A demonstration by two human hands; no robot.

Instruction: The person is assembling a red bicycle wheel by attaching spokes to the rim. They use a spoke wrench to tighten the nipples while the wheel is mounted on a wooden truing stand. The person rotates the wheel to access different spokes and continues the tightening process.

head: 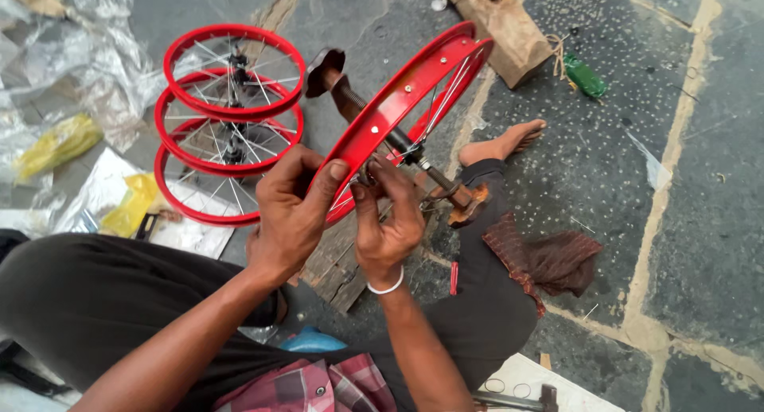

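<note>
Red wheel rim (390,109) is held on edge, tilted, threaded on a rusty axle stand (344,93) that passes through its middle. Left hand (290,213) is clamped around the rim's lower edge, thumb laid across the red metal, grip closed on it. Right hand (387,221) is pinched just beside it at the rim's inner side, fingertips closed on something small at the spokes (446,89); what exactly is pinched cannot be told. A white bangle (384,287) is worn on that wrist. Behind the left hand, three finished red wheels (231,121) are stacked on the stone floor (700,181), spokes and hubs already fitted. Crumpled clear plastic (79,54) and yellow packets (56,145) are seen at the far left. A wooden block (501,30) lies beyond the rim, with a green bottle (585,78) near it. A bare foot (509,141) is stretched out under the rim, and a dark reddish cloth (549,261) is draped over the knee.
</note>
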